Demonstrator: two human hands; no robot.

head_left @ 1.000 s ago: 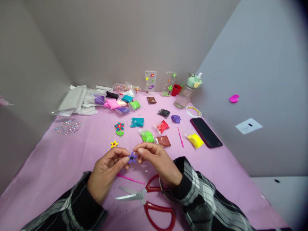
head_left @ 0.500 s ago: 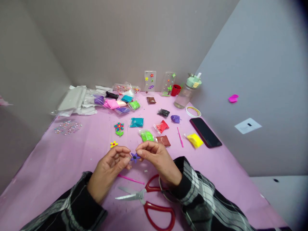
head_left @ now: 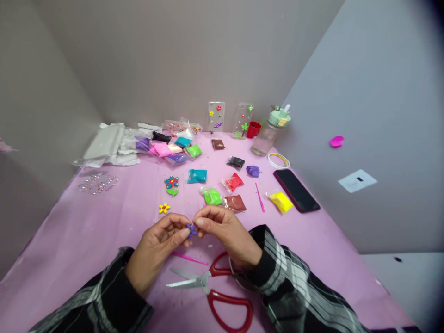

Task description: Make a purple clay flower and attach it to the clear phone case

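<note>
Both hands meet above the pink table (head_left: 86, 231), the left hand (head_left: 157, 247) and right hand (head_left: 225, 231) each closing a narrow fingertip grip on the small purple clay flower (head_left: 191, 229) held between them, with red-handled scissors (head_left: 215, 286) just below.

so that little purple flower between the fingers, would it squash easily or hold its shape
The purple flower is probably soft: it looks moulded from clay like the packets on the table. Both hands, left hand and right hand, pinch it by fingertips, so it seems very light. Its thin petals would likely bend or tear.
</note>
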